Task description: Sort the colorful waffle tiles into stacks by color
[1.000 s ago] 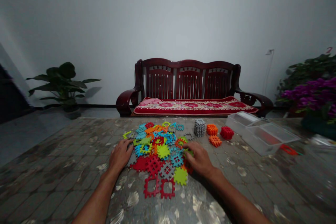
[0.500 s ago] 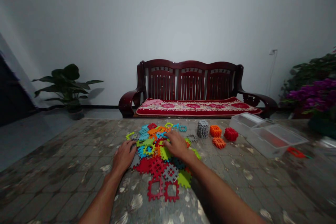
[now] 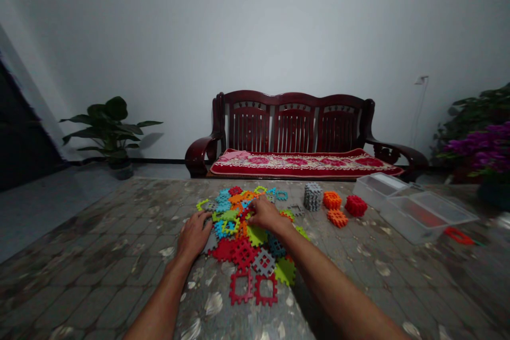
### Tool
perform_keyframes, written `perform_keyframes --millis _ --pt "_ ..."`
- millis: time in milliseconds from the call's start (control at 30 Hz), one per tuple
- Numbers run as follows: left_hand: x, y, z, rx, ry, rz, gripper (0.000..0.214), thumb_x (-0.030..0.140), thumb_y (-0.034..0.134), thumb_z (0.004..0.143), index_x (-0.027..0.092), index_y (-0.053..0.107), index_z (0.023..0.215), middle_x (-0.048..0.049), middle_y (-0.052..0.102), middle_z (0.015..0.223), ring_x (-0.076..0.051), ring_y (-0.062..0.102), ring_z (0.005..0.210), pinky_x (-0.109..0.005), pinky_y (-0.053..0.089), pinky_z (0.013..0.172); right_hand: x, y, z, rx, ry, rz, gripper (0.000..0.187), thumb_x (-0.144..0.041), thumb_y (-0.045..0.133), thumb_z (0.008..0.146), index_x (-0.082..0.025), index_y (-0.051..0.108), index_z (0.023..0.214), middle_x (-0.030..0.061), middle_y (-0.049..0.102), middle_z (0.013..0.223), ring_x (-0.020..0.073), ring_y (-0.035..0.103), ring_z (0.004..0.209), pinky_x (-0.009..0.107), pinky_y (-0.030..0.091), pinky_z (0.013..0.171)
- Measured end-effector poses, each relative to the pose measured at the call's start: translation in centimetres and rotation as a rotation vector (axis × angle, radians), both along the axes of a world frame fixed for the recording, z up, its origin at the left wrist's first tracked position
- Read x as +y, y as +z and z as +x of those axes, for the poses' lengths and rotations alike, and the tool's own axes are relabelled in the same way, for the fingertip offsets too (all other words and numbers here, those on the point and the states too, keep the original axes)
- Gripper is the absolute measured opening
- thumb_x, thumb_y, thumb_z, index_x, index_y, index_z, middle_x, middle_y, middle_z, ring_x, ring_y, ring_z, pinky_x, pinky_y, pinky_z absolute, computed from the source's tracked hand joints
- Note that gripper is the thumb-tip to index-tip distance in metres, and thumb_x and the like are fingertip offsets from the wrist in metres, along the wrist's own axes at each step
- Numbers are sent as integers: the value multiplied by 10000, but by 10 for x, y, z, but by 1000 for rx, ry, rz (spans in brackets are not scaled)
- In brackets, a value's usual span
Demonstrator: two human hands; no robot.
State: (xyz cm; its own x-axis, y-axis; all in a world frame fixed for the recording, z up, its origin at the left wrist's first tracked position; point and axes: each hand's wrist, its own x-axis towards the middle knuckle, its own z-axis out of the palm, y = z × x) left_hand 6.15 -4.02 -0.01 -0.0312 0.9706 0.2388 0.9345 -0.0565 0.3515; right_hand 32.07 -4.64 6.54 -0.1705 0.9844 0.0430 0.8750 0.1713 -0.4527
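Left hand (image 3: 194,234) laid flat, fingers spread, on the near-left edge of the tile heap (image 3: 255,235) at mid-bench (image 3: 119,255); right hand (image 3: 265,213) over the heap's far middle, fingers curled onto pieces, hold impossible to tell; further right, grey stack (image 3: 313,196), orange stacks (image 3: 332,200), red stack (image 3: 355,205), clear boxes (image 3: 422,215).

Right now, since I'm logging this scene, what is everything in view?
Loose tiles: many, mixed colours, piled mid-table.
Grey stack: one, right of pile.
Orange stacks: two, beside grey stack.
Red stack: one, right of those.
Clear boxes: two, table's right side.
Table: one, mottled grey-brown.
Bench: one, dark red, behind table.
Potted plant: one, green, floor left.
Purple flowers: one clump, far right.
Left hand: on pile's left edge.
Right hand: on pile's middle.
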Motion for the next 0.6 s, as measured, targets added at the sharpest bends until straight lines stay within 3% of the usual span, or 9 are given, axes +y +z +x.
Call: perform_keyframes --millis 133,300,467,600 --pt "0 -1 -1 -13 -9 9 402 305 482 1006 234 772 1276 -113 694 1451 -278 637 1344 -447 475 1159 2 -5 5 156 -28 110 192 -183 792 770 -208 710 942 43 715 1049 215 632 982 277 439 788" --pt "1 -1 -2 5 -10 -1 414 306 470 1015 219 764 1293 -122 681 1475 -279 637 1345 -447 470 1166 -1 -8 32 412 -32 187 77 -185 673 811 -226 662 874 -23 704 831 171 624 800 261 445 733" --pt "2 0 -1 22 -6 -4 422 305 457 1019 207 760 1296 -130 680 1469 -269 636 1356 -419 472 1165 -12 -23 64 542 -202 182 113 -242 644 829 -216 672 935 -10 721 791 186 671 731 276 490 685" --pt "2 0 -2 12 -16 -12 439 316 445 1019 196 759 1301 -141 676 1471 -286 635 1358 -437 470 1168 -20 -36 83 608 -222 208 198 -292 605 859 -221 719 1004 0 759 807 212 714 750 313 552 714"
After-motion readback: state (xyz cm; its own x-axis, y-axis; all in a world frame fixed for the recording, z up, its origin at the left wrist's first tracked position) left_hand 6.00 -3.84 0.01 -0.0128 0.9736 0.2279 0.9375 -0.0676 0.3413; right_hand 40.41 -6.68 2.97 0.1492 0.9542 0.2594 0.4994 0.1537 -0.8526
